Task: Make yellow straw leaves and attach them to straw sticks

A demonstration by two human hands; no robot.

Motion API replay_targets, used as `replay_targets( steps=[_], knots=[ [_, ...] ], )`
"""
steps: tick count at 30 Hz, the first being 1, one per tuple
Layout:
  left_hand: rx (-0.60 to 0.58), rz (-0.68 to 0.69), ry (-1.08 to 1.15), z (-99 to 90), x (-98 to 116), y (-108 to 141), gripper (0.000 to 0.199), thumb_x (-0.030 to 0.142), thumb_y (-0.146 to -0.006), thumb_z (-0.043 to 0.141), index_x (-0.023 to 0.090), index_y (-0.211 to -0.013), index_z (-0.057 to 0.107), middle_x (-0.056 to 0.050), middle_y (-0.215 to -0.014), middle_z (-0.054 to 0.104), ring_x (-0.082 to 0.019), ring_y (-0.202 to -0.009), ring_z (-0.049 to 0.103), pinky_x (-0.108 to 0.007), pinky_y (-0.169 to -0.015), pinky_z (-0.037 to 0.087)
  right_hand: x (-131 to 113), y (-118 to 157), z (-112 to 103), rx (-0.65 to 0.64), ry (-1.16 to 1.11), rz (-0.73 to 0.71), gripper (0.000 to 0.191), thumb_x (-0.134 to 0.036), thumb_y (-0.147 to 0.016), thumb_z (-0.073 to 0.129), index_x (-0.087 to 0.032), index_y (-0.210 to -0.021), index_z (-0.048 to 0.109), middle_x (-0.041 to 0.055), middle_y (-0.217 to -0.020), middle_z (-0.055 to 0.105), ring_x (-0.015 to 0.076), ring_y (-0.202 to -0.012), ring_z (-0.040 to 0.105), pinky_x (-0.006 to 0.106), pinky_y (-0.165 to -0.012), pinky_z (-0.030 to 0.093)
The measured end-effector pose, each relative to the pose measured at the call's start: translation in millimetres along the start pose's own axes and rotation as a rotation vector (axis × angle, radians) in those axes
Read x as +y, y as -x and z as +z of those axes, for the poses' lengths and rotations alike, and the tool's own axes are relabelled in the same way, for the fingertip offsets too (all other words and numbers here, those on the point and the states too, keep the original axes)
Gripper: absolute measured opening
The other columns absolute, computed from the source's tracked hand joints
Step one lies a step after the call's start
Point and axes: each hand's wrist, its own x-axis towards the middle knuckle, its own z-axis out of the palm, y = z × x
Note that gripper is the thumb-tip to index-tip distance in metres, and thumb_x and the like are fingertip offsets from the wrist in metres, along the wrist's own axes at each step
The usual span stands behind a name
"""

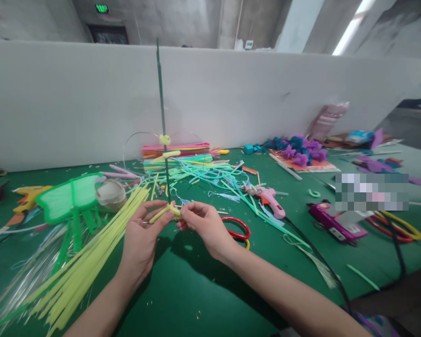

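My left hand [140, 241] is closed, thumb and fingers pinching a pale yellow pipe cleaner [174, 211] bent around the lower end of a tall dark green stem [163, 103]. From the right, my right hand [210, 227] is also closed, its fingertips pinched on the same yellow piece; part of it is hidden by the fingers. The stem stands nearly upright above both hands. Higher up it carries a yellow knot [164, 139] and a short yellow crosspiece [170, 154]. A thin wire loop [140, 133] curves out to the left of the stem.
Yellow pipe cleaners [87, 262] lie in a bundle at left, near a green winged shape [73, 196]. Red-handled scissors [243, 224] lie beside my right hand. Farther right are a pink glue gun [272, 199] with its cable and a purple device [337, 224]. A white partition [73, 107] stands behind.
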Motion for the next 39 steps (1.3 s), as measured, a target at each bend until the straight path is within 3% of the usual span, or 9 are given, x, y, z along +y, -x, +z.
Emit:
replay_targets(
  steps=[5,14,20,32,39],
  knots=[
    [-0.014,0.059,-0.046,2.2,2,2,0.030,0.022,-0.067,0.080,0.019,-0.090,0.062,-0.005,-0.096,0.074,-0.020,-0.093,0.069,-0.026,-0.079,0.053,0,2,-2,-0.026,0.087,-0.096,0.026,-0.038,-0.069,0.075,-0.017,-0.077,0.061,-0.0024,-0.066,0.061,0.0120,-0.062,0.061,0.026,-0.064,0.051],
    [-0.017,-0.033,0.043,2.6,5,4,0.047,0.018,-0.065,0.082,0.022,-0.098,0.050,-0.002,-0.086,0.075,-0.014,-0.078,0.070,-0.023,-0.074,0.053,4,2,-6,-0.084,0.091,-0.185,0.019,-0.027,-0.071,0.074,-0.018,-0.083,0.062,-0.0022,-0.075,0.060,0.0103,-0.066,0.057,0.024,-0.064,0.049],
    [0.012,-0.069,0.098,2.8,5,4,0.047,0.017,-0.063,0.083,0.020,-0.096,0.049,-0.003,-0.083,0.075,-0.010,-0.068,0.068,-0.018,-0.066,0.053,5,2,-6,-0.107,0.120,-0.195,0.020,-0.026,-0.070,0.076,-0.017,-0.082,0.064,-0.0017,-0.072,0.062,0.0086,-0.063,0.056,0.021,-0.060,0.046],
    [0.016,-0.086,0.069,2.4,4,2,0.050,0.016,-0.060,0.084,0.020,-0.094,0.047,-0.005,-0.081,0.077,-0.012,-0.065,0.070,-0.019,-0.065,0.055,4,2,-10,-0.127,0.235,-0.174,0.018,-0.029,-0.070,0.075,-0.016,-0.079,0.065,-0.0008,-0.068,0.063,0.0098,-0.060,0.056,0.023,-0.057,0.046],
    [0.006,-0.061,0.073,1.3,5,1,0.047,0.017,-0.062,0.083,0.019,-0.095,0.050,-0.006,-0.084,0.077,-0.012,-0.067,0.071,-0.019,-0.066,0.056,4,2,-15,-0.208,0.193,-0.234,0.025,-0.024,-0.069,0.076,-0.020,-0.090,0.063,-0.0010,-0.081,0.061,0.0105,-0.070,0.057,0.023,-0.062,0.048]
  ],
)
